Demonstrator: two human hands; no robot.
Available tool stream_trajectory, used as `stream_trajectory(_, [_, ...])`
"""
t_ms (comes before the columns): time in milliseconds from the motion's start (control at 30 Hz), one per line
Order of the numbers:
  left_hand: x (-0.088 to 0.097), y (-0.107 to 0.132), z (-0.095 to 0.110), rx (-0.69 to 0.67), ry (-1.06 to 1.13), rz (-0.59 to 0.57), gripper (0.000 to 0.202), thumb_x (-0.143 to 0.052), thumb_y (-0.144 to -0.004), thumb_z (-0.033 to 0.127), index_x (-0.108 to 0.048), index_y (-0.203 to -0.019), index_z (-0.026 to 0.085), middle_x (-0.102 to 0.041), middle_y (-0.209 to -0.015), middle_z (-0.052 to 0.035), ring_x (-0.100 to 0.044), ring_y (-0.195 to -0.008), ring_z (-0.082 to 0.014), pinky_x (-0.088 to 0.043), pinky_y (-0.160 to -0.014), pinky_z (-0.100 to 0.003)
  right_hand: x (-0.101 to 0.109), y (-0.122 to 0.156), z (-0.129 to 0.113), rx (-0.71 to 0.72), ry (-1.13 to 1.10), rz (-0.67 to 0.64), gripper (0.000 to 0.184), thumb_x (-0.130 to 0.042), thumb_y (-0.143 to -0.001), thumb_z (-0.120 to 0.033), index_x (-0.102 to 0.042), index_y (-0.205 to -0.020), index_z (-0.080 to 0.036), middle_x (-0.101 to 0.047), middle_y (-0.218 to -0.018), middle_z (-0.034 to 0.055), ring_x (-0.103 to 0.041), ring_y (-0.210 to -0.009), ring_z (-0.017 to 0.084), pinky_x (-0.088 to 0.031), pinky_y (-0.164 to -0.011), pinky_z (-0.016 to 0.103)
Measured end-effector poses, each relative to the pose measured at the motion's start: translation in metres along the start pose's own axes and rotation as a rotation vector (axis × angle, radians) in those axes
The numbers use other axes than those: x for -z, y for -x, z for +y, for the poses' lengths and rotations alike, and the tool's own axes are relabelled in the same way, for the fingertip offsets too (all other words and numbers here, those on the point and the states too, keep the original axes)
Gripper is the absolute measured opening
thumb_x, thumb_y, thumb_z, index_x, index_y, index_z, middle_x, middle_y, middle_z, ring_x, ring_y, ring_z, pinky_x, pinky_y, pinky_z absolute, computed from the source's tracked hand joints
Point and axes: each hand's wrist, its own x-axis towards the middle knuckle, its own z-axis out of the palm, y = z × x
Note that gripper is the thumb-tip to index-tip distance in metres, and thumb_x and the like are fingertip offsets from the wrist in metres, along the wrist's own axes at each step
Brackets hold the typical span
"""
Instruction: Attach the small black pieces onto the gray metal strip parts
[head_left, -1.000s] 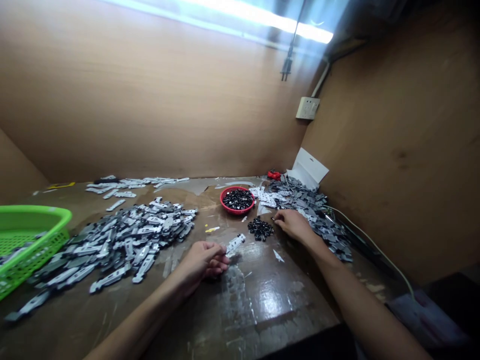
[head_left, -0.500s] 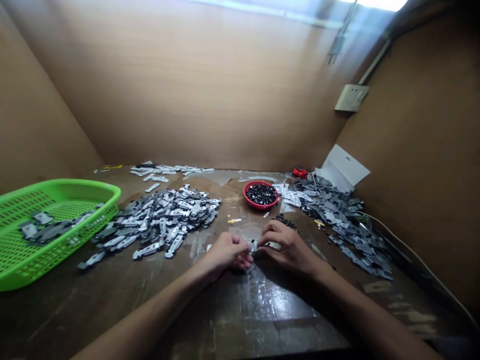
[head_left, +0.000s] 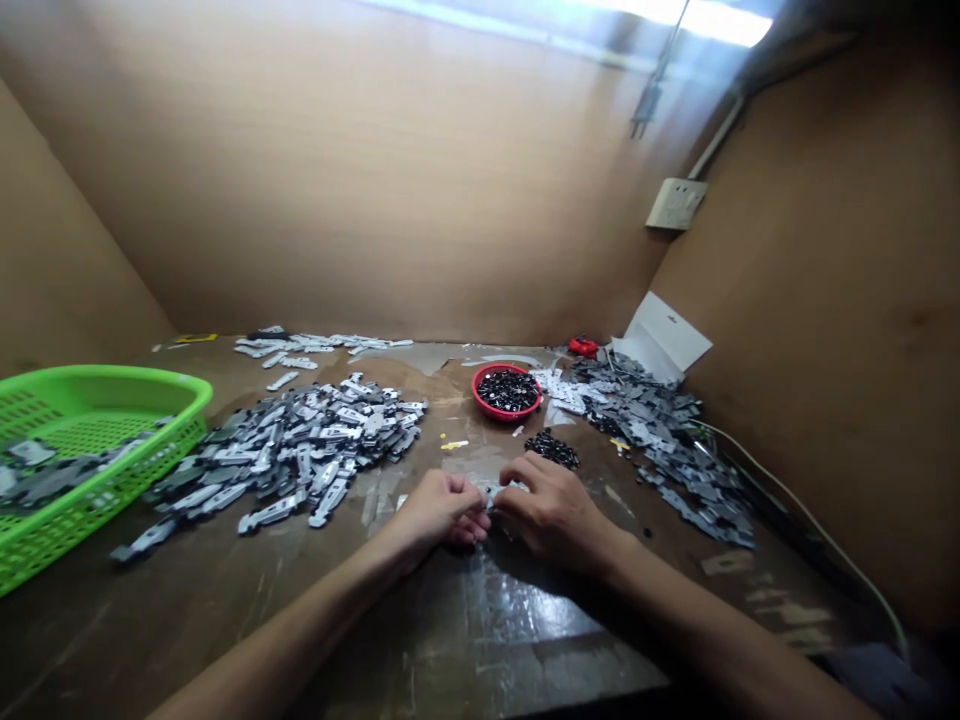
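Observation:
My left hand (head_left: 444,508) is closed, thumb and fingertips pinched at one end of a small pale grey part (head_left: 492,493). My right hand (head_left: 551,512) comes from the other side, its fingers bent and pinching at the same part. Most of that part is hidden by the fingers, so its full shape cannot be made out. Both hands are low over the table. Just beyond my right hand lies a small heap of tiny black pieces (head_left: 553,447). A red bowl (head_left: 507,415) filled with similar small black pieces stands farther back.
Flat grey car-shaped parts form a large pile (head_left: 300,450) at left, beside a green basket (head_left: 169,455) holding more. Grey plates (head_left: 660,430) and white pieces (head_left: 562,390) are heaped at right. A pale cable (head_left: 810,520) runs along the right wall; a plug (head_left: 646,108) hangs above.
The whole scene has shifted left as the head turned slightly right. Both hands stay together at the small part, and more of the black heap shows beyond my right hand.

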Motion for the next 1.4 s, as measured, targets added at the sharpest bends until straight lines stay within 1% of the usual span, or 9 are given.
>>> stream_trajectory(133, [-0.001,0.002,0.005,0.024,0.004,0.008,0.024,-0.064,-0.065,0.033,-0.057,-0.067,0.011,-0.066,-0.064,-0.0083,-0.061,-0.052,-0.0122,-0.042,-0.047,-0.019,0.008,0.002,0.009,-0.064,-0.072,0.068,0.015,-0.051,-0.084,-0.025,-0.063,-0.087,-0.02,-0.057,-0.094,0.0081,-0.049,-0.085,0.019,-0.039,-0.074,0.031])
stream_trajectory(267, [-0.001,0.003,0.008,0.045,0.001,0.017,0.024,-0.065,-0.063,0.034,-0.057,-0.064,0.011,-0.066,-0.063,-0.0082,-0.06,-0.05,-0.0118,-0.041,-0.045,-0.019,0.021,-0.001,0.064,-0.363,-0.027,0.178,0.019,-0.046,-0.086,-0.025,-0.063,-0.094,-0.019,-0.06,-0.095,0.0088,-0.053,-0.089,0.019,-0.04,-0.079,0.031])
stream_trajectory(367, [-0.001,0.003,0.008,0.047,-0.006,0.02,0.025,-0.065,-0.062,0.035,-0.057,-0.064,0.011,-0.066,-0.064,-0.0083,-0.061,-0.052,-0.0125,-0.042,-0.046,-0.019,0.021,-0.008,0.12,-0.641,0.211,-0.039,0.024,-0.047,-0.085,-0.025,-0.062,-0.102,-0.017,-0.06,-0.101,0.0102,-0.053,-0.095,0.021,-0.037,-0.084,0.03])
stream_trajectory(533, [-0.001,0.003,0.008,0.031,-0.01,0.014,0.024,-0.064,-0.063,0.034,-0.056,-0.064,0.011,-0.066,-0.064,-0.0081,-0.06,-0.05,-0.0113,-0.041,-0.045,-0.018,0.01,-0.011,0.162,-0.672,0.233,-0.13,0.02,-0.053,-0.08,-0.023,-0.068,-0.091,-0.016,-0.063,-0.096,0.0122,-0.052,-0.097,0.024,-0.036,-0.082,0.029])
stream_trajectory(800, [-0.001,0.003,0.008,0.036,0.004,-0.004,0.028,-0.066,-0.062,0.038,-0.057,-0.065,0.012,-0.066,-0.064,-0.0075,-0.06,-0.05,-0.0118,-0.041,-0.045,-0.019,0.019,0.014,0.156,-0.658,0.11,-0.121,0.024,-0.053,-0.078,-0.027,-0.069,-0.094,-0.019,-0.066,-0.095,0.0062,-0.057,-0.09,0.02,-0.039,-0.079,0.027])
stream_trajectory(967, [-0.001,0.004,0.01,0.056,0.002,-0.004,0.027,-0.067,-0.062,0.036,-0.058,-0.066,0.011,-0.066,-0.064,-0.0074,-0.059,-0.05,-0.0107,-0.041,-0.046,-0.018,0.025,0.024,0.148,-0.729,-0.215,0.25,0.032,-0.045,-0.082,-0.029,-0.063,-0.104,-0.016,-0.064,-0.095,0.007,-0.057,-0.084,0.018,-0.042,-0.075,0.029])
stream_trajectory(1067, [0.0,0.004,0.011,0.055,-0.004,-0.005,0.028,-0.067,-0.062,0.037,-0.058,-0.066,0.011,-0.066,-0.064,-0.0073,-0.058,-0.05,-0.0102,-0.041,-0.045,-0.018,0.029,0.024,0.139,-0.752,-0.479,0.371,0.038,-0.047,-0.079,-0.031,-0.055,-0.113,-0.016,-0.062,-0.08,0.0033,-0.054,-0.066,0.015,-0.043,-0.063,0.028])
stream_trajectory(1200, [0.0,0.004,0.008,0.049,-0.005,-0.002,0.026,-0.067,-0.064,0.036,-0.057,-0.067,0.011,-0.067,-0.065,-0.0075,-0.059,-0.051,-0.0104,-0.042,-0.046,-0.018,0.029,0.019,0.121,-0.805,-0.831,0.373,0.033,-0.06,-0.071,-0.038,-0.059,-0.094,-0.014,-0.057,-0.067,0.0004,-0.05,-0.056,0.012,-0.042,-0.055,0.025])
stream_trajectory(1400, [0.002,0.0,0.001,0.015,0.021,-0.013,0.025,-0.065,-0.067,0.033,-0.058,-0.068,0.01,-0.067,-0.066,-0.0094,-0.061,-0.052,-0.011,-0.041,-0.044,-0.016,0.036,-0.001,0.08,-0.717,-0.826,0.316,0.028,-0.063,-0.071,-0.039,-0.063,-0.083,-0.015,-0.061,-0.074,0.0034,-0.053,-0.063,0.012,-0.042,-0.06,0.025])
